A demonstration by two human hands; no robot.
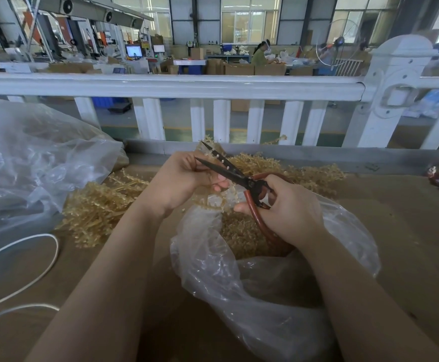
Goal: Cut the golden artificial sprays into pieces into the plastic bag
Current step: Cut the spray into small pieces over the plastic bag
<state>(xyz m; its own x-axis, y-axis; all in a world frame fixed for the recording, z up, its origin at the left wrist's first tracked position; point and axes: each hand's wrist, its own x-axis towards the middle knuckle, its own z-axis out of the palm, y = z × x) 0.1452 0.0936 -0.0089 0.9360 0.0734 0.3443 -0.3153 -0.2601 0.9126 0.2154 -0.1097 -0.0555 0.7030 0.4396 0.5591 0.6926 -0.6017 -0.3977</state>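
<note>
Surface: a brown cardboard-covered worktable (395, 231) in a big factory hall, and both forearms reach out over it.
Nearest: the open plastic bag (252, 296) sits right under the wrists, its mouth gaping below the fingers, golden cut pieces (239, 236) heaped inside.
Right hand: the right hand (288, 215) is clenched round the red handles of the scissors (239, 176), fingers curled through the loops, just above the bag's rim.
Blades: dark blades are parted, pointing up and away toward the left fingertips.
Left hand: the left hand (181, 178) pinches a golden spray (217, 197), thumb and fingers curled on it; the spray arcs down below the fingers over the bag mouth, and its tip pokes up past the blade tips.
Beside the left wrist: a pile of uncut golden sprays (100, 205) lies on the table, and more spill beyond the right knuckles.
Far left: a large crumpled clear bag (30, 158), with a white cord (43, 259) looping in front of it.
Beyond the fingertips: a white railing (187, 84) runs across.
Background: cartons, machines and seated workers across the hall.
</note>
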